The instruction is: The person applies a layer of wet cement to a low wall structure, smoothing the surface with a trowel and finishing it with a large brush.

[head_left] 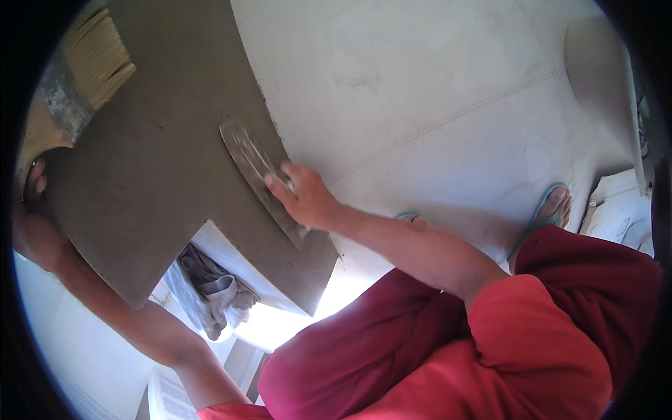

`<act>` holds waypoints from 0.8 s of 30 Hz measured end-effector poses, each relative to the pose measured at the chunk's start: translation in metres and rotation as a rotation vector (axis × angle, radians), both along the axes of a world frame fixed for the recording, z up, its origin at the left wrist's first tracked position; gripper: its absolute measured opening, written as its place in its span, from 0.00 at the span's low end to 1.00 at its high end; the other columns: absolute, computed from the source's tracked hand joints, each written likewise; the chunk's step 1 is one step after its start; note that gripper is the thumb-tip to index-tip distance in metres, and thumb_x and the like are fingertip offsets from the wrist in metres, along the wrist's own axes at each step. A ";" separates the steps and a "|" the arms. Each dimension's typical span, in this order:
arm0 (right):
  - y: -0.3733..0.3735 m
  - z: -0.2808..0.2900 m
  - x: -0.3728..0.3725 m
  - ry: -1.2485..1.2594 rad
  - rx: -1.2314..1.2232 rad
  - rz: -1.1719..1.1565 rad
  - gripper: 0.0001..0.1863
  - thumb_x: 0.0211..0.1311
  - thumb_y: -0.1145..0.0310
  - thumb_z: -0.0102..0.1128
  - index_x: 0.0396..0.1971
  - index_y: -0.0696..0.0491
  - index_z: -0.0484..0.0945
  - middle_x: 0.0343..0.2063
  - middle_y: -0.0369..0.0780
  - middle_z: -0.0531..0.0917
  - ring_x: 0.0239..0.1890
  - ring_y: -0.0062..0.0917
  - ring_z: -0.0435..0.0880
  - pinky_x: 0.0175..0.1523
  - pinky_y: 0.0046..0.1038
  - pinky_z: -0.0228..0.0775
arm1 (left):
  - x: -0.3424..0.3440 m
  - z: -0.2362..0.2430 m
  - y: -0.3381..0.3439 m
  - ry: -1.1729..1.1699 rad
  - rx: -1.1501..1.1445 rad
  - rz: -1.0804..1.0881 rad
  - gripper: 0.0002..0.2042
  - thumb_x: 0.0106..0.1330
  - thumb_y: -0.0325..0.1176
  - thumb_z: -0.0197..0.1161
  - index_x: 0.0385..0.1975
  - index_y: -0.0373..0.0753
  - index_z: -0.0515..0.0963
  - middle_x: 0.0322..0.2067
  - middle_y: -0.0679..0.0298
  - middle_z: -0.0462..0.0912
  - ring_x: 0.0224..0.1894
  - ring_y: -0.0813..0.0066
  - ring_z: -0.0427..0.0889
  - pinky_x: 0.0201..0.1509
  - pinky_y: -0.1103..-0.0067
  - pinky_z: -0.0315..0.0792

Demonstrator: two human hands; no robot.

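My right hand is closed around the handle of a steel finishing trowel. The trowel's long blade lies against a smooth grey cement surface, near its right edge. At the far left, my left hand grips a wide paintbrush by its wooden handle. Pale bristles point upward above a worn metal ferrule, close to the camera and in front of the cement. Part of the left hand's grip is hidden behind the handle and in the dim rim.
Below a corner cut out of the cement surface lies a bundle of grey cloth. A white plastic container stands at the lower left. Pale floor tiles spread to the right, with my sandalled foot on them. A pale curved object stands at upper right.
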State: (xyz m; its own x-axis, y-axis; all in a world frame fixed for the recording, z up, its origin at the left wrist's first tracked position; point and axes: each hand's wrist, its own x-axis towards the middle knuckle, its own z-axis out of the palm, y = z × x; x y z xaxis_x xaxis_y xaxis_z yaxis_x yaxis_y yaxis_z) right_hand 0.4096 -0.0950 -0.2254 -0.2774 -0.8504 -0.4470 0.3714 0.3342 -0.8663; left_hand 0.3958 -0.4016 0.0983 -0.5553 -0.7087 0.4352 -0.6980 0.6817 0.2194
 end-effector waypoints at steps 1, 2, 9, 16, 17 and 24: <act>0.015 0.002 0.009 0.014 -0.034 0.000 0.34 0.77 0.46 0.51 0.48 0.72 0.75 0.36 0.65 0.82 0.44 0.62 0.82 0.52 0.52 0.73 | 0.002 0.001 0.001 0.044 0.012 0.006 0.19 0.83 0.33 0.43 0.54 0.24 0.78 0.42 0.51 0.87 0.42 0.62 0.89 0.47 0.79 0.81; 0.024 0.007 0.000 -0.100 0.005 0.127 0.34 0.76 0.46 0.51 0.45 0.71 0.75 0.34 0.65 0.81 0.42 0.62 0.83 0.50 0.53 0.73 | 0.003 0.000 0.001 0.087 0.027 0.008 0.19 0.83 0.34 0.43 0.53 0.24 0.78 0.43 0.51 0.87 0.42 0.62 0.89 0.47 0.78 0.81; -0.061 0.001 -0.053 -0.056 0.061 -0.012 0.31 0.77 0.48 0.52 0.39 0.69 0.77 0.25 0.56 0.82 0.37 0.51 0.88 0.48 0.50 0.78 | 0.007 0.002 -0.005 0.190 0.100 -0.029 0.16 0.77 0.33 0.57 0.46 0.22 0.80 0.42 0.48 0.87 0.39 0.62 0.90 0.46 0.77 0.80; -0.036 -0.014 -0.015 0.279 -0.157 -0.218 0.29 0.75 0.49 0.56 0.38 0.68 0.76 0.24 0.60 0.79 0.32 0.52 0.84 0.41 0.49 0.73 | 0.008 0.009 -0.015 0.289 0.280 -0.141 0.13 0.75 0.30 0.59 0.44 0.21 0.81 0.38 0.50 0.87 0.38 0.63 0.90 0.45 0.79 0.79; -0.045 -0.014 -0.017 0.404 -0.138 -0.317 0.29 0.75 0.50 0.56 0.37 0.68 0.76 0.24 0.60 0.79 0.31 0.52 0.83 0.40 0.48 0.72 | 0.006 0.008 -0.014 0.274 0.274 -0.156 0.13 0.75 0.29 0.59 0.44 0.21 0.81 0.38 0.50 0.87 0.38 0.63 0.90 0.44 0.79 0.79; -0.021 0.031 -0.022 0.033 -0.152 0.001 0.29 0.75 0.50 0.56 0.39 0.69 0.76 0.25 0.61 0.80 0.30 0.53 0.84 0.38 0.47 0.73 | -0.021 -0.005 0.026 0.150 0.162 -0.097 0.13 0.73 0.33 0.64 0.41 0.23 0.82 0.35 0.54 0.87 0.32 0.65 0.90 0.36 0.79 0.82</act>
State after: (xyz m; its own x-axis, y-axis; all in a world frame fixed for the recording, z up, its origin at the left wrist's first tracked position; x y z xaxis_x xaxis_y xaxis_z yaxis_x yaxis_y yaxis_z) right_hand 0.3875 -0.1156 -0.1942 -0.2891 -0.9079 -0.3035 0.3421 0.1982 -0.9185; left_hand 0.3743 -0.3755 0.0928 -0.5621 -0.7223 0.4030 -0.5822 0.6916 0.4275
